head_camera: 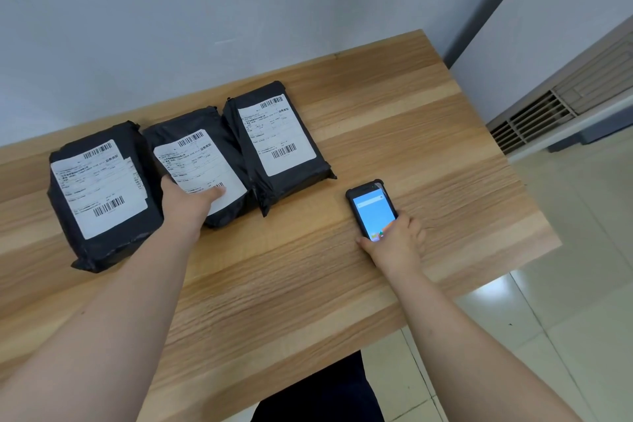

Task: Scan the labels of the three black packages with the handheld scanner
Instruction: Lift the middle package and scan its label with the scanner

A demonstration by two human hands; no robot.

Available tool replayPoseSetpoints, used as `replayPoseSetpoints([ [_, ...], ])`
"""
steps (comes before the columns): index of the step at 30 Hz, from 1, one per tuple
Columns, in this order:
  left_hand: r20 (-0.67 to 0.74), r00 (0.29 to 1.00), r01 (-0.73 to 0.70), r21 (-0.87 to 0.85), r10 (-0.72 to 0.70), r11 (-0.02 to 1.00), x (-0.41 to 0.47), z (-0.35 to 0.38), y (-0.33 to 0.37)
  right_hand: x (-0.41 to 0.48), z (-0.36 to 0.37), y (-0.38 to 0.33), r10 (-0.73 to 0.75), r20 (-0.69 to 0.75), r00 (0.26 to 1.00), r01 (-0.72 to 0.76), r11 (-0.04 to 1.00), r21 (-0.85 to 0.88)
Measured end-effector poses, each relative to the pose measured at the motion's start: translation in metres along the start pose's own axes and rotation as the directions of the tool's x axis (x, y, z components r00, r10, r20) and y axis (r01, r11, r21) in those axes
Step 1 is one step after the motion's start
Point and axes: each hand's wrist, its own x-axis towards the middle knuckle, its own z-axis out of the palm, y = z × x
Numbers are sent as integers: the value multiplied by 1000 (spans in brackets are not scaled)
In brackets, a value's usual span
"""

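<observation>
Right hand (394, 236) grips the handheld scanner (371, 209) flat on the desk (428, 147) (long axis pointing away); the packages lie to its left, left hand (186, 200) pressing open-palmed on the middle package (202, 164).

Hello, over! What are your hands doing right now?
Left hand flat on middle package. Right hand gripping scanner on table. Nothing blocking the labels.

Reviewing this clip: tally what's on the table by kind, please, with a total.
Black packages: 3, at left, middle and right
Handheld scanner: 1
Total: 4 things on the wooden table
</observation>
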Motion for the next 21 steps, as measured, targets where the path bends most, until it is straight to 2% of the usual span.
replayPoseSetpoints([
  [9,16,1000,-14,-2,14,1000,-4,2,1,-6,-7,-3,3,6,1000,-4,999,39],
  [15,50,999,9,-13,-8,1000,-1,-3,1,-13,-21,-19,-114,4,994,112,984,137],
  [21,84,993,89,-81,-82,993,12,-16,6,-20,-36,-38,-244,73,967,221,947,231],
])
